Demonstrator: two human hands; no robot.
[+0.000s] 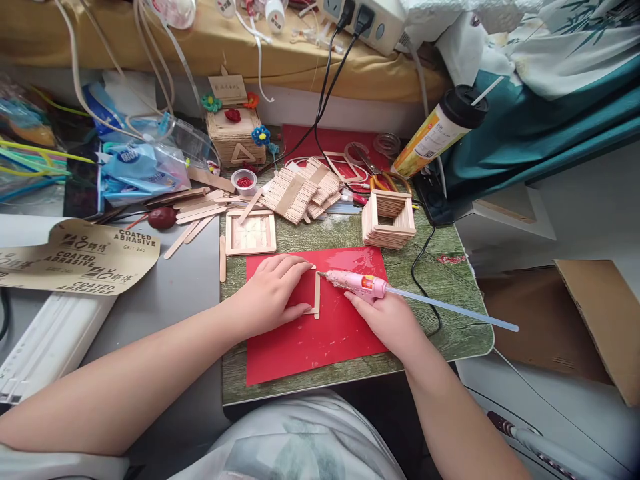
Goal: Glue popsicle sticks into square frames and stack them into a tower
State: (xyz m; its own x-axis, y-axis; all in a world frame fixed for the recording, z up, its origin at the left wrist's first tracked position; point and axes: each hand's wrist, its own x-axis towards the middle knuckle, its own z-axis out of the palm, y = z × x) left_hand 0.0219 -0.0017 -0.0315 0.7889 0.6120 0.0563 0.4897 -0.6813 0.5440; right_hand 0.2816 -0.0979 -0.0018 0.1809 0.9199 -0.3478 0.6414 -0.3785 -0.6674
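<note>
A small frame of wooden sticks lies on a red sheet. My left hand rests over the frame's left part, thumb and fingertips pressing its top and bottom sticks and hiding most of them. In my right hand is a pink glue gun, its nozzle at the upper end of the frame's right-hand stick. A long translucent glue stick sticks out of the gun's back, pointing right.
Behind the sheet sit a square stick frame, bundled sticks and a hollow stick box. A tall cup leans at the back right. Sandpaper lies at the left. A black cable runs beside the sheet.
</note>
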